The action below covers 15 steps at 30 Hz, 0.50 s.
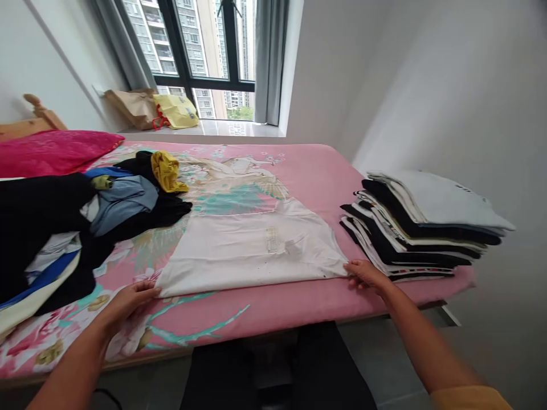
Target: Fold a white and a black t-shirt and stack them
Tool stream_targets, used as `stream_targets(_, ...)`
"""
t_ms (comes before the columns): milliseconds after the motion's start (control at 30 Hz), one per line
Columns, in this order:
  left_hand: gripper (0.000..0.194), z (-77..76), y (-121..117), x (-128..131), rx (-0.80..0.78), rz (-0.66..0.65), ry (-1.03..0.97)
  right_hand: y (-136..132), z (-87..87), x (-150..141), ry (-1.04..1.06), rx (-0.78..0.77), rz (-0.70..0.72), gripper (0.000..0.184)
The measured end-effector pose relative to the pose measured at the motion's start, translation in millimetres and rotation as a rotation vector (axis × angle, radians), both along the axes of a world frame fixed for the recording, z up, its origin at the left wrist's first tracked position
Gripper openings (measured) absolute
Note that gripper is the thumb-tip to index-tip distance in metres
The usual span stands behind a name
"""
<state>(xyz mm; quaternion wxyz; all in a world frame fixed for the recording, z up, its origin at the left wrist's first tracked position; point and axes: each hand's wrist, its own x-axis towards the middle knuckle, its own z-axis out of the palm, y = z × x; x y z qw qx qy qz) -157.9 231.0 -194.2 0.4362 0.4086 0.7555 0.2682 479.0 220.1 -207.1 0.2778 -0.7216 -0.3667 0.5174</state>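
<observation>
A white T-shirt (231, 250) lies flat on the bed in front of me, doubled into a long shape with its near edge running left to right. My left hand (135, 295) pinches the near left corner of the cloth. At the opposite end, my right hand (364, 274) is closed on the near right corner. Small printing shows faintly on the shirt, right of its middle. Fingertips of both hands are partly hidden by the fabric and the hands themselves.
A tall stack of folded clothes (419, 228) stands on the right by the wall. Loose clothes (123, 205) are heaped on the left, near a red pillow (55, 151). Paper and yellow bags (176, 111) sit on the windowsill. The bed's edge (265, 324) is close to my legs.
</observation>
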Motion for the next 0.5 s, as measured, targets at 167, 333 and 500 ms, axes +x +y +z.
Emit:
stream_targets(167,0.047,-3.8,3.8,0.5,-0.096,0.017,-0.05,-0.9,-0.6,-4.2,0.005,0.029,-0.02,0.028)
stream_targets(333,0.039,0.4,4.0,10.9,-0.043,0.058,-0.059,-1.3,-6.7,-8.0,-0.061,0.119,-0.05,0.023)
stream_targets(500,0.041,-1.1,-11.3,-1.6,-0.066,-0.032,0.01,-16.7,-12.7,1.7,-0.143,0.147,-0.042,0.027)
